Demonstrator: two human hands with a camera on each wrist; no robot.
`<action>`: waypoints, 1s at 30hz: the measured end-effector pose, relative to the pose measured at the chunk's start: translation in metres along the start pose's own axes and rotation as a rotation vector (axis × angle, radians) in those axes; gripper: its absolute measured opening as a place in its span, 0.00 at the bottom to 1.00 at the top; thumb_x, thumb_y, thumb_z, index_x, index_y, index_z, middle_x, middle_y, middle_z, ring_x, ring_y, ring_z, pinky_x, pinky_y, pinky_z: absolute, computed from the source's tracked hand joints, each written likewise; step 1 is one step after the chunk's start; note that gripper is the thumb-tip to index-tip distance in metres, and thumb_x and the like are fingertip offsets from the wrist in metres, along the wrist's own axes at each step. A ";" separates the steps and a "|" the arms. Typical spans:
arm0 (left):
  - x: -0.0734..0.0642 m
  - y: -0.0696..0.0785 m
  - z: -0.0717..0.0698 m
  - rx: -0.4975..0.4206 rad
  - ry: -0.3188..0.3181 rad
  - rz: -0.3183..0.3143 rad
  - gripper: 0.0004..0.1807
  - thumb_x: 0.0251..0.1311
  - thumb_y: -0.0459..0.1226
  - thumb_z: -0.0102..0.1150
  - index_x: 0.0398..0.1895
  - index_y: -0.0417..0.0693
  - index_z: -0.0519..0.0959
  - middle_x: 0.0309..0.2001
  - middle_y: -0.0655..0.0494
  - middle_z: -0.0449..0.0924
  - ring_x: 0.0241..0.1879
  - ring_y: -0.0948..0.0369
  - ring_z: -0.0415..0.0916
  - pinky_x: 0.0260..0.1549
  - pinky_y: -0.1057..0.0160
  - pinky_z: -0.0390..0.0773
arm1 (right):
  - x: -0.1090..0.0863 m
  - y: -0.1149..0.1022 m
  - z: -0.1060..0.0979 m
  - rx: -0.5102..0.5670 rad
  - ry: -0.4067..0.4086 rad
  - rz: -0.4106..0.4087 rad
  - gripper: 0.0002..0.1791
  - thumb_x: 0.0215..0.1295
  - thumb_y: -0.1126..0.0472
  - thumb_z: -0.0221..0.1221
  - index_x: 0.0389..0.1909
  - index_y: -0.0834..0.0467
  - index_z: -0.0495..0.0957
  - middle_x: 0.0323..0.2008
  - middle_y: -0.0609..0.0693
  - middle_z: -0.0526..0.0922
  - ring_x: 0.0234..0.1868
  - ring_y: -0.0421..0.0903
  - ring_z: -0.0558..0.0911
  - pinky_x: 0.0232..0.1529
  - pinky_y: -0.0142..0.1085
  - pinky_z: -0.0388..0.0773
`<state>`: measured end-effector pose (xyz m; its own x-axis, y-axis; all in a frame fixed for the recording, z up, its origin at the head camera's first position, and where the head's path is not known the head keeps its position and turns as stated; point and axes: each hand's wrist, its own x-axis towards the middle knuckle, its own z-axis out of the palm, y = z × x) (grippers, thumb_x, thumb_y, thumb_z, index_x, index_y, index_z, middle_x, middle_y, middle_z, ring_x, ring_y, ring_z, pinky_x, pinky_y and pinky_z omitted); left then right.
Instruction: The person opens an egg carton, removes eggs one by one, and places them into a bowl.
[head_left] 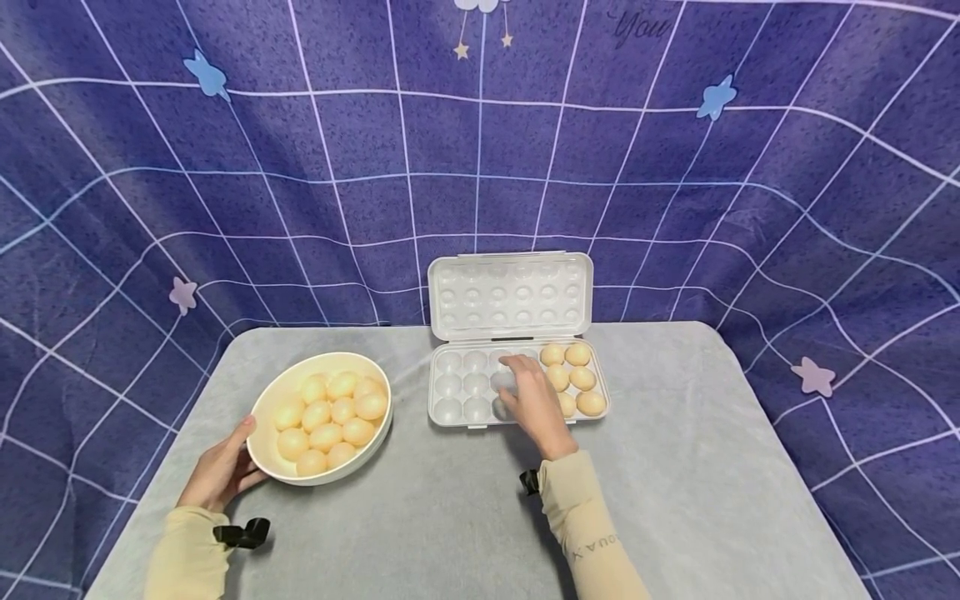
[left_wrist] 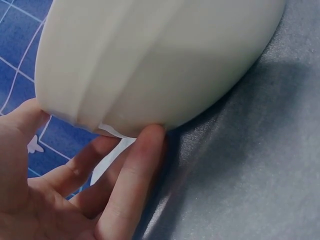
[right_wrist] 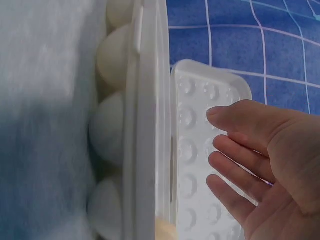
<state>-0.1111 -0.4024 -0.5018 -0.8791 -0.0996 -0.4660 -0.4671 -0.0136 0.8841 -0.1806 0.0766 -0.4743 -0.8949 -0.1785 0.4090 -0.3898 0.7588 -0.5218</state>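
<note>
At the left, my left hand grips a cream bowl, thumb by the rim and fingers against its underside; the left wrist view shows fingertips pressed to the bowl's wall. Several pale yellow-brown eggs fill the bowl. Over the middle of a white egg carton hovers my right hand, fingers loosely extended. No egg shows between its fingers in the right wrist view. Eggs sit in the carton's right columns; empty cups show at its left. The hand hides some cups.
The carton's white dimpled lid stands raised at the back, near a purple-blue grid curtain. A grey cloth covers the table. Black wrist mounts sit on both sleeves.
</note>
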 end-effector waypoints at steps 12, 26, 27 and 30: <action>0.001 -0.001 0.000 -0.007 0.000 -0.008 0.51 0.70 0.61 0.45 0.77 0.34 0.39 0.33 0.70 0.83 0.36 0.72 0.83 0.42 0.63 0.87 | -0.004 0.034 -0.013 -0.006 0.082 0.047 0.23 0.55 0.69 0.68 0.54 0.63 0.78 0.51 0.58 0.82 0.56 0.56 0.79 0.59 0.48 0.77; 0.001 -0.002 0.000 0.002 -0.002 0.024 0.49 0.73 0.60 0.41 0.76 0.31 0.40 0.33 0.69 0.84 0.36 0.72 0.83 0.40 0.64 0.87 | -0.005 0.058 -0.020 -0.033 0.113 0.124 0.19 0.55 0.73 0.65 0.49 0.65 0.80 0.48 0.60 0.82 0.53 0.58 0.78 0.56 0.51 0.77; 0.001 -0.002 0.000 0.008 -0.004 0.028 0.48 0.73 0.60 0.41 0.76 0.30 0.40 0.33 0.69 0.84 0.36 0.72 0.83 0.40 0.64 0.87 | -0.005 0.059 -0.020 -0.039 0.116 0.129 0.17 0.56 0.73 0.65 0.49 0.66 0.81 0.48 0.60 0.83 0.52 0.58 0.78 0.56 0.51 0.78; 0.000 -0.001 0.000 0.008 0.000 0.041 0.45 0.73 0.59 0.41 0.76 0.33 0.45 0.34 0.69 0.85 0.36 0.71 0.83 0.40 0.64 0.87 | -0.005 0.061 -0.018 -0.044 0.126 0.138 0.14 0.57 0.72 0.65 0.46 0.66 0.81 0.45 0.60 0.83 0.49 0.59 0.79 0.53 0.52 0.78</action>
<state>-0.1106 -0.4027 -0.5031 -0.8978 -0.0996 -0.4291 -0.4311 -0.0012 0.9023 -0.1959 0.1349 -0.4942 -0.9040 0.0068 0.4276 -0.2529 0.7979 -0.5472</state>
